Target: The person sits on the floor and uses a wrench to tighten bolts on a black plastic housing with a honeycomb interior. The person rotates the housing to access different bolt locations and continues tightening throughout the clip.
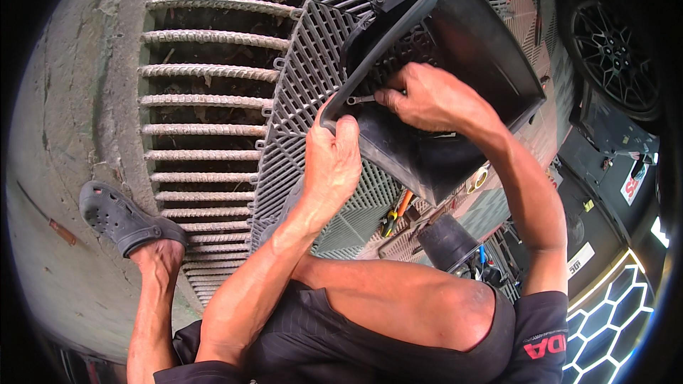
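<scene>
At far left, a bare foot in a dark perforated clog (pixel 121 220) rests on the concrete floor (pixel 64 121), beside a drain grate of ribbed steel bars (pixel 206 99) with debris visible beneath. To its right lies grey interlocking plastic grid flooring (pixel 299 92), on which the work takes place. The left hand (pixel 333 163) is clenched around the near rim of a large black plastic housing (pixel 455 57), a tapering, open-sided box propped at a tilt on the grid flooring, its open face turned toward the person. The right hand (pixel 427 96) reaches inside the housing and pinches a small metal wrench (pixel 361 99) between thumb and fingers, the tool's open end lying against the inner left wall near the rim. Below the housing, between it and the raised knee, lie pliers with orange and green handles (pixel 395 213) and a black cylindrical part (pixel 447 242). At upper right, a dark alloy car wheel (pixel 613 50) stands well apart from the hands.
</scene>
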Demonstrator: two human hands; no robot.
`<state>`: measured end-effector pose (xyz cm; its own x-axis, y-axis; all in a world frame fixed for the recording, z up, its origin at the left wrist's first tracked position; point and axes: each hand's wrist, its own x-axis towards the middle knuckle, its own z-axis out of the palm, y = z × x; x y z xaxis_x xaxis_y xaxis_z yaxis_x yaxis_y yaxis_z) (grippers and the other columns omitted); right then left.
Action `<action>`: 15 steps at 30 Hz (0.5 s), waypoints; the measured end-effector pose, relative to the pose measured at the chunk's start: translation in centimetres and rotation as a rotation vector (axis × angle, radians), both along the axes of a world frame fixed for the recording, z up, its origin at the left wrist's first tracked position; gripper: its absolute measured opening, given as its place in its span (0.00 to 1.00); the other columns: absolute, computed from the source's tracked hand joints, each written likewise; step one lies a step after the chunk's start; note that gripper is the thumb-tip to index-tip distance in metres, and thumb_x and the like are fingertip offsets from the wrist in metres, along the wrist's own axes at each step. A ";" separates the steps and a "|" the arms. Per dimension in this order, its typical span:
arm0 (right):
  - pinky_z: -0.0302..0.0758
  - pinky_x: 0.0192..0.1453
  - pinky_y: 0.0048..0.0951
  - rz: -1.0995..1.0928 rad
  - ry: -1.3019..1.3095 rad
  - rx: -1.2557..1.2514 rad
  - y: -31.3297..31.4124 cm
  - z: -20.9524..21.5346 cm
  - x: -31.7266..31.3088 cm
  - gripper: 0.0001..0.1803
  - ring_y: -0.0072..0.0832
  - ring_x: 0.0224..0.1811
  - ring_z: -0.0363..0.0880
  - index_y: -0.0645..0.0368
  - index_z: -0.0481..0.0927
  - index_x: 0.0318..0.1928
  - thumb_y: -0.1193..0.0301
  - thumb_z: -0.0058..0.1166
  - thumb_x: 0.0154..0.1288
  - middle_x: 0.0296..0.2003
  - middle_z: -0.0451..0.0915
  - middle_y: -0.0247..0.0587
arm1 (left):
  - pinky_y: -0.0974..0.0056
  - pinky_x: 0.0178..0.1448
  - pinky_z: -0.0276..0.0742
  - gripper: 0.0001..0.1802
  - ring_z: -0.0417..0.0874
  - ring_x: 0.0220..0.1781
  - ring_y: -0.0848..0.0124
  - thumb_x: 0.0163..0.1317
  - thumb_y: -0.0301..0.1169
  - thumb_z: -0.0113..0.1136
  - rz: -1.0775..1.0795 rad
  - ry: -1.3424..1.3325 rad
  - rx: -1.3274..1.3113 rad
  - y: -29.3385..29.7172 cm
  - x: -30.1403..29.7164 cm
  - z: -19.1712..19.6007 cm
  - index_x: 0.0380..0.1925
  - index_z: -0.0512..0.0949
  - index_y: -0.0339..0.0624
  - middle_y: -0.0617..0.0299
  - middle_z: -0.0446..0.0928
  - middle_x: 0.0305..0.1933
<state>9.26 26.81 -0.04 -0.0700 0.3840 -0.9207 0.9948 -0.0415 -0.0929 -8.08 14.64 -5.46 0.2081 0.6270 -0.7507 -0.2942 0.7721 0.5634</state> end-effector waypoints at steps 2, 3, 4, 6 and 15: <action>0.82 0.60 0.56 -0.097 0.032 -0.023 -1.5 0.5 0.1 0.24 0.64 0.52 0.88 0.65 0.91 0.54 0.55 0.54 0.82 0.44 0.89 0.68 | 0.66 0.30 0.64 0.21 0.66 0.28 0.83 0.80 0.29 0.50 -0.001 0.009 0.014 0.0 0.1 0.2 0.65 0.80 0.29 0.74 0.69 0.27; 0.82 0.59 0.57 -0.154 0.022 -0.024 -2.2 0.6 0.0 0.25 0.65 0.52 0.88 0.66 0.90 0.53 0.55 0.53 0.83 0.44 0.89 0.68 | 0.66 0.30 0.64 0.20 0.66 0.28 0.83 0.80 0.29 0.50 -0.008 0.029 -0.015 0.1 0.2 0.3 0.63 0.80 0.29 0.74 0.70 0.27; 0.82 0.59 0.57 -0.217 0.008 -0.025 -3.0 0.9 -0.2 0.25 0.65 0.52 0.88 0.67 0.89 0.52 0.55 0.52 0.84 0.44 0.89 0.68 | 0.66 0.30 0.64 0.19 0.67 0.29 0.83 0.80 0.29 0.50 -0.021 0.044 -0.044 0.4 0.3 0.8 0.61 0.81 0.29 0.73 0.70 0.27; 0.81 0.66 0.60 -0.254 -0.006 -0.028 -4.4 1.1 -1.4 0.28 0.67 0.55 0.88 0.68 0.89 0.51 0.56 0.44 0.86 0.47 0.89 0.71 | 0.65 0.30 0.65 0.17 0.67 0.29 0.83 0.80 0.30 0.50 -0.034 0.078 -0.051 0.4 0.4 0.6 0.58 0.81 0.29 0.72 0.70 0.27; 0.82 0.56 0.61 -0.212 0.001 0.145 -3.1 4.8 -1.3 0.23 0.64 0.47 0.88 0.65 0.87 0.45 0.57 0.49 0.85 0.39 0.88 0.66 | 0.62 0.29 0.64 0.15 0.65 0.27 0.80 0.80 0.31 0.50 -0.090 0.089 -0.013 0.7 0.0 0.6 0.47 0.80 0.28 0.70 0.66 0.24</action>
<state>7.94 23.76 4.74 0.0254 0.5185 -0.8547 0.9652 -0.2354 -0.1142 -8.04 15.33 -4.89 0.1953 0.5989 -0.7767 -0.1729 0.8005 0.5738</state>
